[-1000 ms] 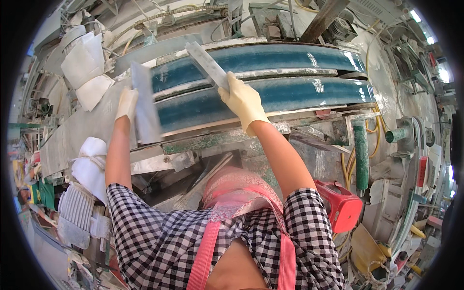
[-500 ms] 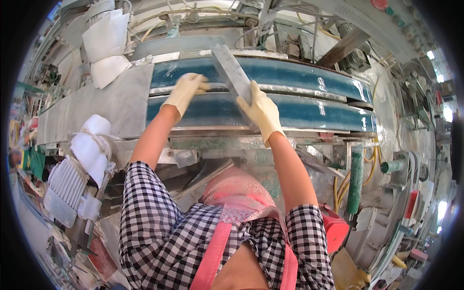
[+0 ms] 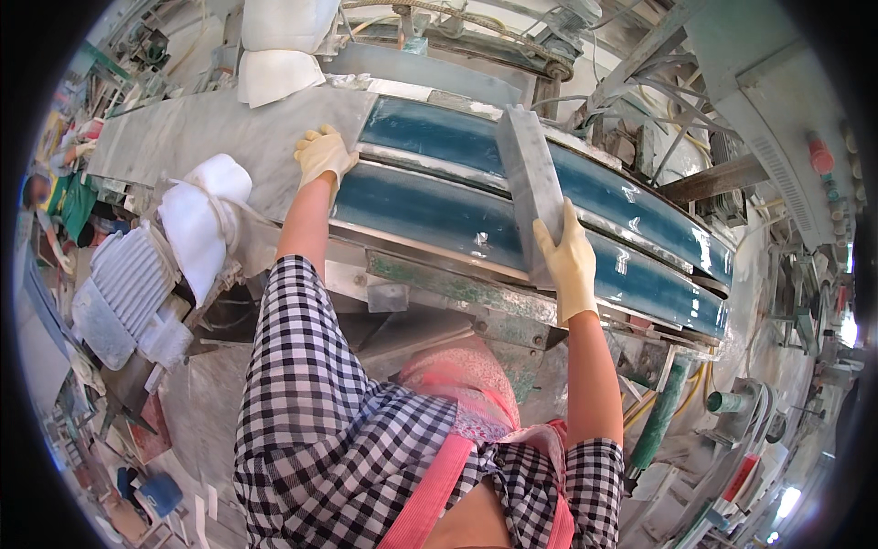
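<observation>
A long grey-white stone strip (image 3: 534, 174) stands crosswise over the two blue belts of a conveyor (image 3: 416, 197). My right hand (image 3: 569, 265), in a cream glove, grips the strip near its close end, with the thumb on one face and the fingers along the other side. My left hand (image 3: 325, 156), gloved the same, lies at the right edge of a wide, flat grey slab (image 3: 219, 128), where that meets the belts. Its fingers are apart and bent a little over the slab's surface, holding nothing I can see.
White padded bundles (image 3: 206, 220) lie left of the conveyor, beside a ribbed grey motor (image 3: 137, 297). A control box with coloured buttons (image 3: 820, 156) hangs at the upper right. A green pipe (image 3: 660, 412) stands near the belts' right end.
My view has turned, so the conveyor now slants down to the right. My left hand has moved left from over the belts to the slab's edge. The right hand stays on the strip.
</observation>
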### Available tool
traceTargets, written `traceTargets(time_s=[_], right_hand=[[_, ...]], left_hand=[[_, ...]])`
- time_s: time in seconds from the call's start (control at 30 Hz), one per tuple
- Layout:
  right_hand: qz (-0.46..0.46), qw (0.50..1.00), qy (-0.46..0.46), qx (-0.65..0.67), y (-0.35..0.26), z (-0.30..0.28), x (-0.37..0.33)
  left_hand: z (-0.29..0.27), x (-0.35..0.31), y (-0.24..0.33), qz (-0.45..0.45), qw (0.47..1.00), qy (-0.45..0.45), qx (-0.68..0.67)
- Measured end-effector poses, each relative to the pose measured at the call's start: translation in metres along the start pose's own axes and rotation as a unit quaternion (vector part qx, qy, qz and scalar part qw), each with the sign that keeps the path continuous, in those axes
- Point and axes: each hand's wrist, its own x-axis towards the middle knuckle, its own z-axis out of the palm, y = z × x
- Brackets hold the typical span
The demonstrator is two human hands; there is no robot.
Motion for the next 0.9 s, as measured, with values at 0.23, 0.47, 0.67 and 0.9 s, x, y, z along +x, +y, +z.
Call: traceTargets(time_s=[0.23,0.47,0.67,0.9], right_hand=[[-0.003,1.0,0.004,0.006,0.002,-0.003,-0.001],[0.011,1.0,-0.017,-0.008,0.004,-0.007,0.002],[0.03,0.999,-0.024,0.036,0.007,-0.013,0.002],[0.01,0.998,-0.045,0.042,0.013,-0.019,0.005]], left_hand=[[0.007,0.016,0.004,0.085,0.996,0.003,-0.011],[-0.04,0.0,-0.003,0.142,0.867,-0.11,-0.464],[0.031,-0.096,0.115,0.132,0.712,-0.204,-0.659],[0.008,-0.171,0.181,0.203,0.622,-0.309,-0.691]])
